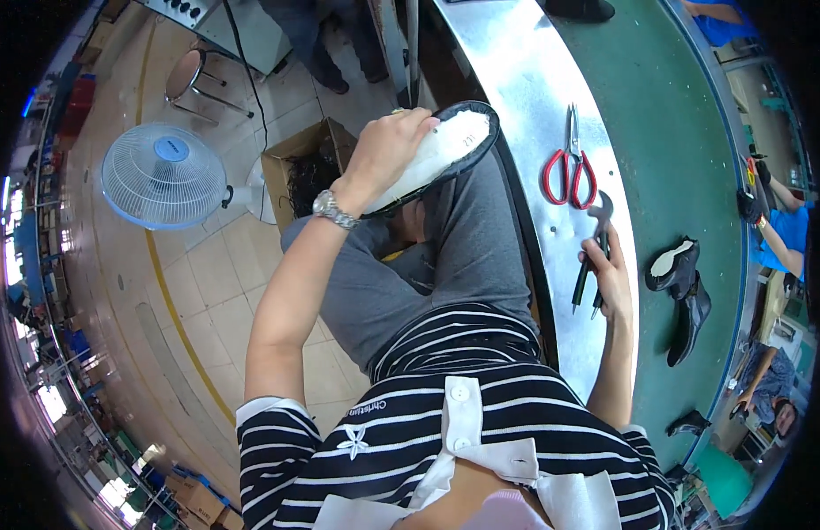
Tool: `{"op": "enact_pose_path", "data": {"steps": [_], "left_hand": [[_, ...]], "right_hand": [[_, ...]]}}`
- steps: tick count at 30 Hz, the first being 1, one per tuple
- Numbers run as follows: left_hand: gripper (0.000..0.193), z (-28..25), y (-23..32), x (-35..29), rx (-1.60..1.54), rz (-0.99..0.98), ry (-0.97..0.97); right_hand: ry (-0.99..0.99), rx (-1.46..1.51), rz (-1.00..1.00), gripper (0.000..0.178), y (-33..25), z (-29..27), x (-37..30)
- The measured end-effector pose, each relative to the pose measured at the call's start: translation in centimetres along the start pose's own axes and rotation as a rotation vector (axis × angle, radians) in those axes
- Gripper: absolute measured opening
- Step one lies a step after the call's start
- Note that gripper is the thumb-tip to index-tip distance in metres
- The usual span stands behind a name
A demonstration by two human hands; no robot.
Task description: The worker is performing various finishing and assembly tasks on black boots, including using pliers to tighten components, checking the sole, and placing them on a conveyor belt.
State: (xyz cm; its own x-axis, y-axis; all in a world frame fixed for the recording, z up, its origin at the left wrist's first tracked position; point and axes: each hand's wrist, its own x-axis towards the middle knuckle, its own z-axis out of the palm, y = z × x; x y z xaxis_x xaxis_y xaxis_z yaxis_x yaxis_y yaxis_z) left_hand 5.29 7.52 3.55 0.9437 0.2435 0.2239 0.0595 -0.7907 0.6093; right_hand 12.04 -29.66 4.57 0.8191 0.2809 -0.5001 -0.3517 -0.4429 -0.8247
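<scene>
My left hand point(391, 150) is closed around a shoe point(439, 152), held sole up over my lap. Its underside is white, with a black edge folded around it. Over the metal bench, my right hand point(612, 276) has its fingers wrapped round a pair of pincers point(603, 210). Their dark curved head points away from me and the black handles run back toward me. Just beyond them lie scissors point(570, 168) with red handles, blades pointing away. My left fingertips are partly hidden behind the shoe.
The shiny metal bench point(525, 66) runs along my right side, beside a green conveyor point(626, 115) with black shoes point(689, 305) on it. To the left are a fan point(167, 177), a stool point(186, 75) and an open cardboard box point(282, 168). Other people work across the conveyor.
</scene>
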Motion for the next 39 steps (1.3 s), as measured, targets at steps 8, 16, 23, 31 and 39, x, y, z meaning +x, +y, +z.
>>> {"op": "enact_pose_path", "data": {"steps": [8, 16, 23, 31, 39], "left_hand": [[0.039, -1.0, 0.3, 0.7, -0.011, -0.267, 0.068], [0.080, 1.6, 5.9, -6.5, 0.184, -0.131, 0.099], [0.078, 2.3, 6.5, -6.9, 0.173, -0.046, 0.205], [0.075, 3.6, 4.7, -8.1, 0.334, 0.127, 0.240], [0.061, 4.0, 3.9, -7.8, 0.493, 0.169, 0.301]], "right_hand": [[-0.671, -0.471, -0.242, 0.063, -12.6, 7.5, 2.8], [-0.975, -0.756, 0.025, 0.060, -18.2, 11.5, 4.3], [-0.453, -0.766, -0.581, 0.056, -8.7, 10.8, 1.6], [-0.403, -1.273, -0.832, 0.058, -10.6, 9.7, 2.1], [-0.288, -0.923, -0.634, 0.060, -13.4, 12.7, 3.6]]}}
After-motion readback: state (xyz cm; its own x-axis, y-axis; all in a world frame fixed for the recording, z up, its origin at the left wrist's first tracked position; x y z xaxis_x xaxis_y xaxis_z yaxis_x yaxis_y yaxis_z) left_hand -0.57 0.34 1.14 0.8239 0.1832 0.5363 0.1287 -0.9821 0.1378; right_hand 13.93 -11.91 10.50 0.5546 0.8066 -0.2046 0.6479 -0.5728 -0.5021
